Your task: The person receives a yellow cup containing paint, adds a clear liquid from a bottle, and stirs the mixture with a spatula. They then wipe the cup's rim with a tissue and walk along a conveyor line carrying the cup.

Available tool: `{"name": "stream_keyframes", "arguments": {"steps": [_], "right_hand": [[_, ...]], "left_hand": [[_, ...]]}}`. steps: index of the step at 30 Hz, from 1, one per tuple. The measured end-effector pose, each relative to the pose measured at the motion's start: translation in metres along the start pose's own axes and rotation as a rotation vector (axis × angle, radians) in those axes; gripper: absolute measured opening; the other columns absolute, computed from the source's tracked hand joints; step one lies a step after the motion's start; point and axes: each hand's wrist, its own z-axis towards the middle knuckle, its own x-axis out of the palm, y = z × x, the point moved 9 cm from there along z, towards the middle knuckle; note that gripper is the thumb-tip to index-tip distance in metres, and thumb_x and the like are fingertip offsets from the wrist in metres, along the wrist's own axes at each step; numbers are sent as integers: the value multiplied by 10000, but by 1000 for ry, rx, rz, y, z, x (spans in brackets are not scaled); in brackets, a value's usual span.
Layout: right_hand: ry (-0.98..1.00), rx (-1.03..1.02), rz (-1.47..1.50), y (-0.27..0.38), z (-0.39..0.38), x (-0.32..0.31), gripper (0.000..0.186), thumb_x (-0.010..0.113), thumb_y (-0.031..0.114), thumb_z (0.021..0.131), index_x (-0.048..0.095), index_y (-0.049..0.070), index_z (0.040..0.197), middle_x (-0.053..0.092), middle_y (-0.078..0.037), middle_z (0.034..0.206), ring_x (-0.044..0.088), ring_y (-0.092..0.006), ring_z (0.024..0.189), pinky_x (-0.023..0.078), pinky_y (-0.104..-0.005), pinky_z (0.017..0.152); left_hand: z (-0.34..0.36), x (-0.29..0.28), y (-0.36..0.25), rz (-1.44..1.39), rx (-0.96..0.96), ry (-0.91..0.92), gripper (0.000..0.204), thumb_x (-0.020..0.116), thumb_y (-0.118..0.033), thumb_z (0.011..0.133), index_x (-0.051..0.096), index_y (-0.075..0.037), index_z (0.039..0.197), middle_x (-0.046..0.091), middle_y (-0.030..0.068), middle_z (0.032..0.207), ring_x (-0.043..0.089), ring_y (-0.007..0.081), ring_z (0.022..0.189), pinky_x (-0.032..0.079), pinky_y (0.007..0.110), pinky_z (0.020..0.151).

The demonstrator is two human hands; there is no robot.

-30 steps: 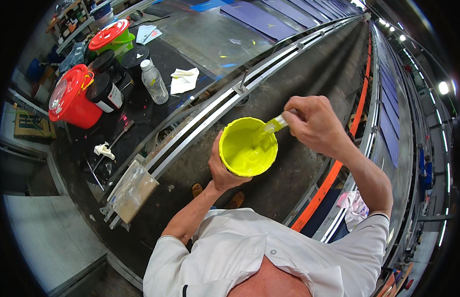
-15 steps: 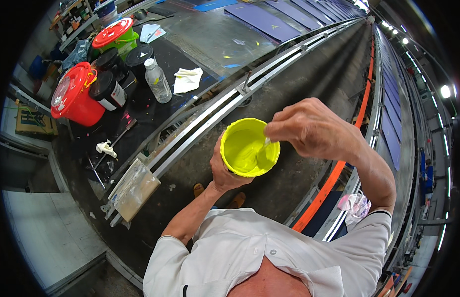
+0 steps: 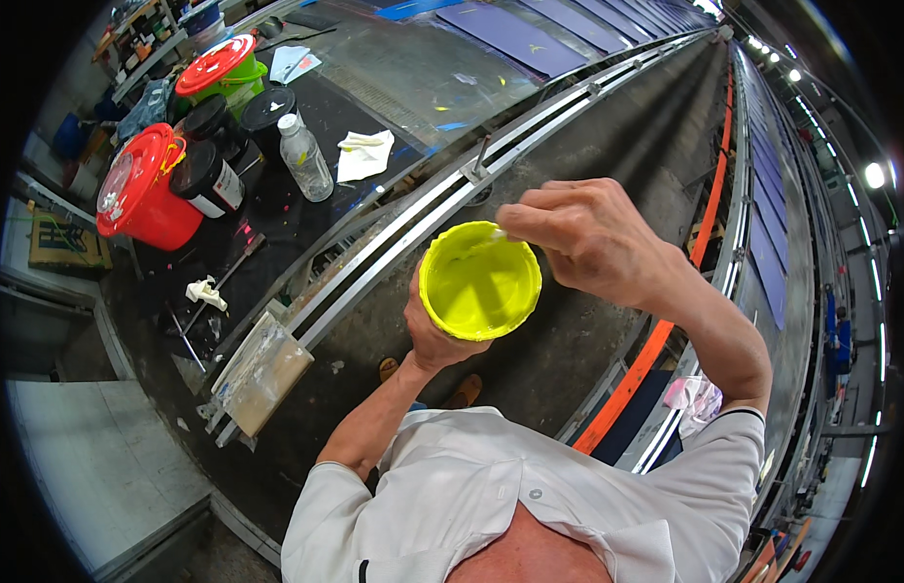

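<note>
Two bare hands of mine are at one tub [image 3: 438, 284], held mouth up over the dark floor [image 3: 559, 355], just beyond my white shirt [image 3: 452, 457]. My left hand [image 3: 433, 330] cups its near left side; the fingers pass behind the wall, so I cannot tell how far they spread. On my right hand [image 3: 593, 243], thumb and forefinger pinch a pale stick [image 3: 498, 234] at the far right of the rim, the other fingers curled in.

The tub is round, its lip wavy and thickly coated in neon yellow, like its inside. The paint [image 3: 486, 291] looks wet and smooth, a shadow across it; the stick's lower part is hard to make out.

On the black table [image 3: 267, 209] to my left I count two plastic buckets, the red bucket [image 3: 160, 209] and the green bucket [image 3: 240, 85], both red-lidded; three round black jars [image 3: 194, 173]; one clear bottle [image 3: 306, 160]; two white scraps, a flat scrap [image 3: 365, 155] and a crumpled scrap [image 3: 206, 293]. Straight metal rails [image 3: 394, 260] run beside it.
</note>
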Motion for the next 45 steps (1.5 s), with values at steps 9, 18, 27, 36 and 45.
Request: {"name": "stream_keyframes", "arguments": {"steps": [9, 18, 27, 36, 45], "right_hand": [[-14, 182, 524, -8, -20, 12, 142, 604, -86, 772, 619, -11, 891, 623, -146, 725, 614, -294, 610, 460, -343, 524], [-74, 89, 37, -3, -18, -6, 209, 642, -16, 697, 583, 47, 887, 617, -112, 728, 593, -339, 624, 467, -411, 556], [-150, 313, 547, -20, -36, 24, 178, 633, -35, 732, 607, 12, 902, 589, -146, 692, 612, -295, 597, 469, -349, 536], [-16, 164, 168, -13, -33, -1, 150, 646, -15, 712, 590, 48, 837, 588, -101, 671, 617, -294, 629, 444, -383, 526], [-344, 63, 247, -6, -33, 10, 280, 636, -53, 699, 600, 37, 962, 597, -103, 726, 604, -272, 626, 478, -365, 552]], "left_hand": [[2, 2, -6, 111, 64, 18, 1117, 935, -278, 543, 299, 25, 1409, 564, 187, 1280, 596, 293, 1156, 460, 388, 1008], [6, -3, -9, 80, 89, -5, 1123, 943, -276, 532, 304, 26, 1404, 566, 181, 1278, 594, 296, 1159, 454, 392, 1013], [3, 2, -6, 102, 82, 10, 1129, 938, -274, 531, 297, 28, 1410, 561, 187, 1287, 589, 300, 1167, 450, 395, 1022], [12, -4, -15, 135, 130, 8, 1137, 940, -277, 526, 295, 26, 1412, 562, 190, 1285, 590, 298, 1167, 453, 401, 1018], [5, 7, -8, 114, 84, 14, 1117, 938, -260, 529, 307, 23, 1406, 569, 182, 1276, 599, 288, 1153, 456, 389, 1013]]}}
